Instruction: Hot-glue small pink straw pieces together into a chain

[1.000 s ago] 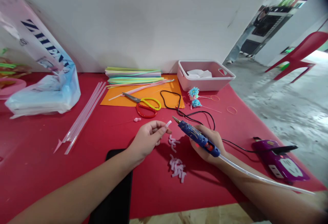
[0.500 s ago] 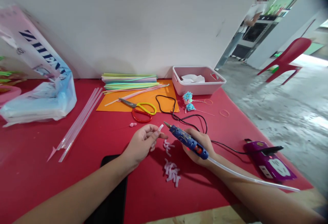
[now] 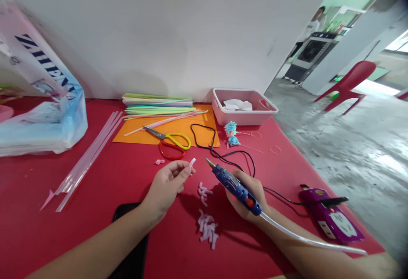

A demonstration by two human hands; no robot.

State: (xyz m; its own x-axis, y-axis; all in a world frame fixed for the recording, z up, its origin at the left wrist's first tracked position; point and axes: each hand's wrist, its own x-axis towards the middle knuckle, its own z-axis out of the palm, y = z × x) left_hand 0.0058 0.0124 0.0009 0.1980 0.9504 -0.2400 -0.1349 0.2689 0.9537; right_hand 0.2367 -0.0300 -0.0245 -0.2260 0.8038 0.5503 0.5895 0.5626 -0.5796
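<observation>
Between thumb and fingers, my left hand (image 3: 167,185) pinches a short pale pink pipe cleaner piece (image 3: 192,162). My right hand (image 3: 247,196) is wrapped round a dark blue glue gun (image 3: 235,185), whose metal nozzle points up and left towards my left hand, a short gap away. A clear glue stick (image 3: 302,236) trails out of the gun's rear. Below and between the hands, on the red tabletop, lie a small cluster (image 3: 203,193) and a larger pile of bent pink pieces (image 3: 208,229). Another little pink piece (image 3: 160,161) rests left of centre.
Scissors (image 3: 167,136) lie on an orange sheet (image 3: 134,136) beside bundled coloured pipe cleaners (image 3: 156,104). Behind are a pink basket (image 3: 244,118) and small blue flowers (image 3: 230,128). A black cable (image 3: 237,153) leads to a purple power strip (image 3: 331,215). A dark phone-like slab (image 3: 134,245) sits under my left forearm.
My left hand has drawn left with the pink piece, widening the gap to the nozzle. The whole view has shifted slightly, and the person in the background has changed posture.
</observation>
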